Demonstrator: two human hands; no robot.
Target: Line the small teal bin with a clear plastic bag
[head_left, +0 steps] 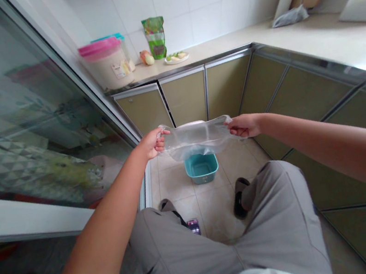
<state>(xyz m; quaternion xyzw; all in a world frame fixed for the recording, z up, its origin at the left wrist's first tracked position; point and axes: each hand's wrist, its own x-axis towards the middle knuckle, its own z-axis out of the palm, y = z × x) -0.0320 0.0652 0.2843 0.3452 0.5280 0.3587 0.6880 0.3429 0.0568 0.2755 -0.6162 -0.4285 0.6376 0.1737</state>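
Evenly gripped, the clear plastic bag (200, 138) stretches between the left hand (154, 143) and right hand (243, 126), in the air beyond the teal basin (204, 179)'s near wall. Level wrists and a gentle, equal pull should keep it spread without tearing.

Pale tiled floor (173, 185), teal basin (197, 179) resting on it

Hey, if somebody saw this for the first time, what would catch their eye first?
Probably the clear plastic bag, stretched between the left hand and right hand near the centre. Just below it in view, the teal basin stands on the tiled floor. The pink-lidded container stands out on the counter, upper left.
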